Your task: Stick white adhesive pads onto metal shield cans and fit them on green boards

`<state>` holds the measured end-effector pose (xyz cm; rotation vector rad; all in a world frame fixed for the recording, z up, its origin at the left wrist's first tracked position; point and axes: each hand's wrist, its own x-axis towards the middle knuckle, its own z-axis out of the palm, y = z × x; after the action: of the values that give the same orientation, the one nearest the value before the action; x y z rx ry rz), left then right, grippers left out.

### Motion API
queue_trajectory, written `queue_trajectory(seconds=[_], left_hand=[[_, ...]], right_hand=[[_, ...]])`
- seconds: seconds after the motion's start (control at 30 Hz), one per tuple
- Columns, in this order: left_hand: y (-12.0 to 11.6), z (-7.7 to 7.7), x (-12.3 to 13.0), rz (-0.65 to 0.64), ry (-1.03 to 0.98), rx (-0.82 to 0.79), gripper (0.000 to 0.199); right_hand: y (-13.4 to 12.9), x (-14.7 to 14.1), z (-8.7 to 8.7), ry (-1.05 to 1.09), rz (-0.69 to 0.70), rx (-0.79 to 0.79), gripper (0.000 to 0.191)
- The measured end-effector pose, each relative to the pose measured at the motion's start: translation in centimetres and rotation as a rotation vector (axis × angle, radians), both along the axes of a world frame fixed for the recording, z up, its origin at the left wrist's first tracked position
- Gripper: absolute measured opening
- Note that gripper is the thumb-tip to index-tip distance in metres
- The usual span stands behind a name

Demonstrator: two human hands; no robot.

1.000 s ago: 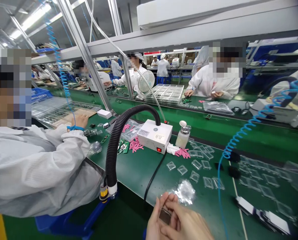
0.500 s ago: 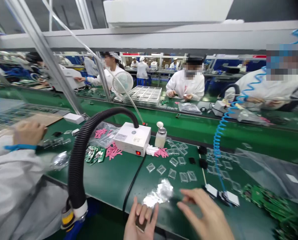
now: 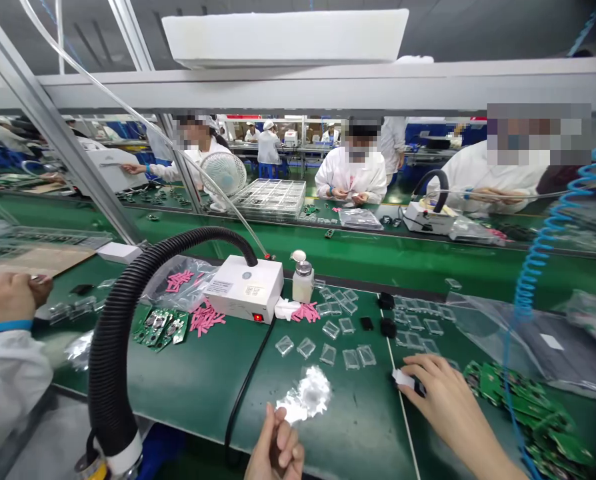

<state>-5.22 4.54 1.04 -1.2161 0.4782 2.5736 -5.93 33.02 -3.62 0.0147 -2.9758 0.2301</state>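
Note:
My left hand [image 3: 277, 445] is at the table's front edge, palm up with its fingers curled. Whatever it may hold is hidden. Just beyond its fingertips lies a crumpled silver foil [image 3: 314, 392]. Further right, my right hand [image 3: 441, 397] pinches a small white-topped black block [image 3: 403, 379] between thumb and fingers, at the table surface. A second dark piece shows partly under that hand. Clear plastic frames [image 3: 328, 355] lie in loose rows beyond the foil, and black pads [image 3: 388, 327] lie behind the block.
A black flexible hose [image 3: 109, 347] arches from a white box [image 3: 248, 287] at left. A glass bottle [image 3: 303, 283] stands beside it. Pink strips [image 3: 207, 317] and green circuit boards [image 3: 533, 413] lie around. A coiled blue tube [image 3: 533, 253] hangs at right. A co-worker's hand [image 3: 8, 297] is at far left.
My right hand has moved right, from beside the foil to the white-topped block, and closed on it. The dark brown piece in my left hand no longer shows. The view has shifted.

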Motion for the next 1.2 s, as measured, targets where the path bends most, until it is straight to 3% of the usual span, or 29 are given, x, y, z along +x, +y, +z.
queue_trajectory(seconds=[0.13, 0.23, 0.3, 0.37, 0.47, 0.57, 0.67, 0.83, 0.9, 1.0, 1.1, 1.2], left_hand=[[0.2, -0.3, -0.1, -0.012, -0.012, 0.027, 0.030], [0.7, -0.1, -0.2, -0.068, -0.019, -0.015, 0.033], [1.1, 0.2, -0.1, -0.123, -0.043, -0.071, 0.031], [1.5, 0.4, 0.0, -0.186, -0.049, -0.150, 0.029], [1.5, 0.4, 0.5, -0.258, 0.080, -0.254, 0.017], [0.9, -0.3, 1.1, -0.301, 0.273, -0.227, 0.035], [0.1, -0.8, 1.3, -0.352, 0.352, -0.171, 0.045], [-0.6, -0.4, 1.2, -0.349, 0.320, -0.169, 0.036], [-0.7, -0.2, 1.2, -0.361, 0.314, -0.189, 0.035], [-0.9, -0.4, 1.4, -0.421, 0.369, -0.187, 0.037], [-1.0, -0.9, 1.5, -0.483, 0.391, -0.196, 0.038], [-1.1, -1.3, 1.6, -0.476, 0.385, -0.232, 0.041]], right_hand=[[0.0, 0.1, 1.1, -0.068, -0.106, -0.235, 0.037], [-1.4, 0.3, 2.3, -0.072, -0.183, -0.599, 0.051], [-3.4, 0.5, 3.4, -0.074, -0.134, -0.820, 0.058], [-5.9, 0.5, 4.5, -0.120, -0.027, -0.922, 0.053], [-9.7, 0.6, 5.8, -0.181, 0.159, -0.880, 0.037], [-12.3, 0.7, 5.9, -0.160, 0.266, -0.748, 0.041], [-13.5, 0.9, 5.3, -0.115, 0.369, -0.598, 0.046], [-13.8, 0.8, 5.1, -0.052, 0.468, -0.501, 0.041], [-14.0, 0.6, 5.6, -0.086, 0.445, -0.548, 0.035], [-14.4, 0.3, 6.1, -0.142, 0.359, -0.757, 0.020], [-14.9, 0.0, 6.2, -0.219, 0.339, -0.969, 0.018], [-15.3, 0.0, 6.0, -0.220, 0.356, -1.020, 0.019]])
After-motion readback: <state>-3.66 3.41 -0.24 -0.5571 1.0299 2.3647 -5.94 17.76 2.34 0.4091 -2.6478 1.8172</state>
